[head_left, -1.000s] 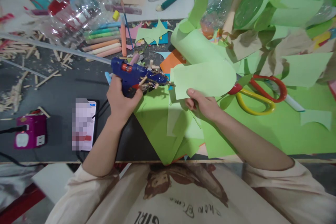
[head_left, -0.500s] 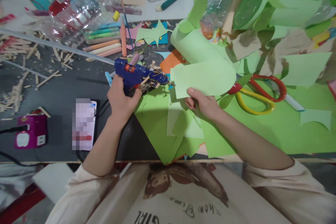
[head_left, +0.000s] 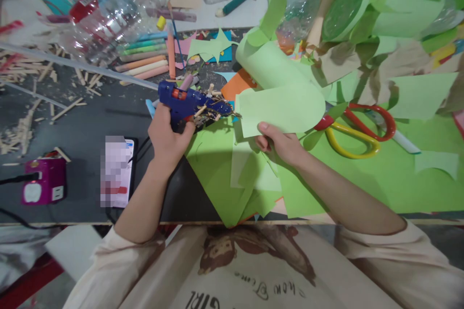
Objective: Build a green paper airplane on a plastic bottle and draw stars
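Observation:
My left hand [head_left: 168, 137] is wrapped round the handle of a blue glue gun [head_left: 183, 101], a long glue stick running out of its back. Bits of wood cling around the front of the gun, and its nozzle is at the left edge of a pale green paper piece [head_left: 282, 108]. That paper has a rounded right end, and my right hand [head_left: 277, 140] pinches its lower edge between thumb and fingers. Just behind the paper lies a pale green paper-covered cylinder [head_left: 266, 60] with leaf-shaped cutouts on its end.
Scissors [head_left: 353, 140] with red and yellow handles lie right of my right hand on green paper sheets [head_left: 326, 178]. A phone [head_left: 121, 174] and a purple plug adapter [head_left: 43, 181] are at left. Plastic bottles [head_left: 108, 24], crayons [head_left: 145, 65] and wood scraps [head_left: 21, 125] crowd the back and left.
The left end of the paper has shifted very slightly at the nozzle. Both hands keep nearly the same place and grip.

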Motion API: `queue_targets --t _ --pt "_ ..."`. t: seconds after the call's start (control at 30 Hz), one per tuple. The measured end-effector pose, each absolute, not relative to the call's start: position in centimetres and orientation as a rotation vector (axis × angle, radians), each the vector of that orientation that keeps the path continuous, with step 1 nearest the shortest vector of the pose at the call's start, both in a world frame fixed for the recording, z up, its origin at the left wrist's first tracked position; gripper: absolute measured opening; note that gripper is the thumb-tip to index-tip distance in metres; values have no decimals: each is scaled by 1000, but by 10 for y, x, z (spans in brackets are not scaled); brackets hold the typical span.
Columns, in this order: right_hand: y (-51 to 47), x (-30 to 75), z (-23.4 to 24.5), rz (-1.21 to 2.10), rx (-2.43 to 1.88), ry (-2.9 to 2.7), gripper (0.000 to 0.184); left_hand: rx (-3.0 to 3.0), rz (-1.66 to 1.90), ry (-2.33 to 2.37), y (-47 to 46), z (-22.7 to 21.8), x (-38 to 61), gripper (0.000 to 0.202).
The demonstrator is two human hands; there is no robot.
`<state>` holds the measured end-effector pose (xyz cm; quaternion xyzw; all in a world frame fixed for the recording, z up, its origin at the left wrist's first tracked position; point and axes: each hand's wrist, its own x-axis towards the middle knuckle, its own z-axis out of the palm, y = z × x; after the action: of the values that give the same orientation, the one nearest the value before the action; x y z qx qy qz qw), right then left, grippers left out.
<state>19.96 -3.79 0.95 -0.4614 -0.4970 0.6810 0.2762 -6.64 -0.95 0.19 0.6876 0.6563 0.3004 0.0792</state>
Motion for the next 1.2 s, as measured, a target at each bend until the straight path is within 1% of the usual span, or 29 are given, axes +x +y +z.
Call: queue_targets --t 0.6,1.07,1.2 --pt "-38 199 16 1837 -1312 -1363 70 2066 951 2006 -9 6 -69 34" --pt "-38 200 16 1849 -1289 -1374 70 2044 978 2059 -8 5 -69 33" --pt "-38 200 15 1850 -1287 -1374 68 2003 976 2053 -8 4 -69 37"
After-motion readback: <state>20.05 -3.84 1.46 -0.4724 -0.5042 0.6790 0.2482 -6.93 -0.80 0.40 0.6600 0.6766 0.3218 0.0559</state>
